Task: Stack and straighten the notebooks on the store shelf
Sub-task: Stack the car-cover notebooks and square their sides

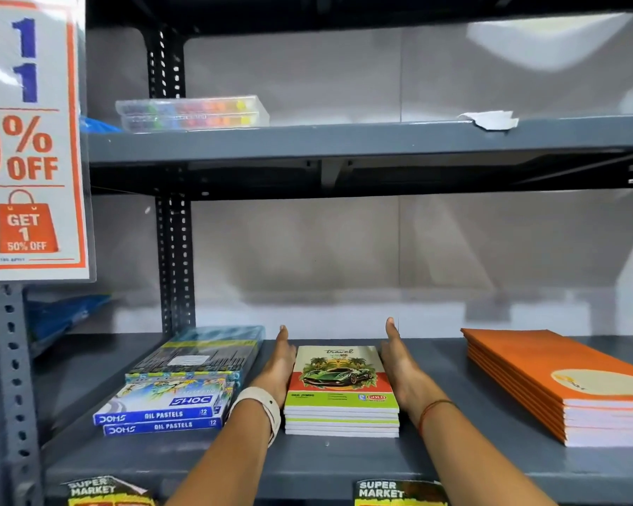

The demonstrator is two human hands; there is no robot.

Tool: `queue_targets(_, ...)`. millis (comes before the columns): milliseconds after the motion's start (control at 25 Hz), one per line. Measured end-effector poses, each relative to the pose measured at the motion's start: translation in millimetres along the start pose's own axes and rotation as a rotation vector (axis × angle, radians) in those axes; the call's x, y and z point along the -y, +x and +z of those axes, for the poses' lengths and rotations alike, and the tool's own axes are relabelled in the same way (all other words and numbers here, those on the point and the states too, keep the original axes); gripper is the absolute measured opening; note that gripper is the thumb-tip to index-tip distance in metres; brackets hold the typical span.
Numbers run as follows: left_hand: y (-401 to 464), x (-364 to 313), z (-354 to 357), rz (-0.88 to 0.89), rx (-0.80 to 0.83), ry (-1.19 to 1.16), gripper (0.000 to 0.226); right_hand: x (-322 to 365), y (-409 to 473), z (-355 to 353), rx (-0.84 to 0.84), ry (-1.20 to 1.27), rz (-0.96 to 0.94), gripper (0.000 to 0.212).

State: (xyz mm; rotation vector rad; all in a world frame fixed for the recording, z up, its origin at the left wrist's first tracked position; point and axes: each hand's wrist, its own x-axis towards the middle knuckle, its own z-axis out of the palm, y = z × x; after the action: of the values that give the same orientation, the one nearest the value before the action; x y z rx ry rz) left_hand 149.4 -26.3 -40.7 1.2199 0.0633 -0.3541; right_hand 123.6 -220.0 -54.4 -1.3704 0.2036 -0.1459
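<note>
Squaring stack of car-cover notebooks (341, 390) mid-shelf (435, 465): your left hand (277, 367) & right hand (402, 367) lie flat, fingers together, pressed vs. its sides. Likely light, bendy, slick covers; grip by the edges.

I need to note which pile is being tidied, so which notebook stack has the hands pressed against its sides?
The stack with the green car cover, mid-shelf, with the left hand and right hand flat against its sides. The orange stack lies untouched to the right.
</note>
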Motion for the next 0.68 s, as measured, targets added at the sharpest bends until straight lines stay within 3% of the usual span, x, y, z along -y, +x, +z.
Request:
queue_targets(160,-31,6,-1,-0.038,0.037,0.05,0.081,2,-37,-1,0.103,0.104,0.213,0.077)
queue_targets(360,-54,17,-3,-0.034,0.09,0.034,0.081,-6,-55,-3,0.102,0.131,0.172,0.08)
queue_targets(520,-53,18,-1,-0.016,0.024,0.085,0.081,-10,-56,2,0.033,0.045,0.163,0.104)
queue_targets(680,-52,20,-2,0.0,-0.038,0.165,0.087,-8,-62,4,0.038,0.035,0.149,0.102)
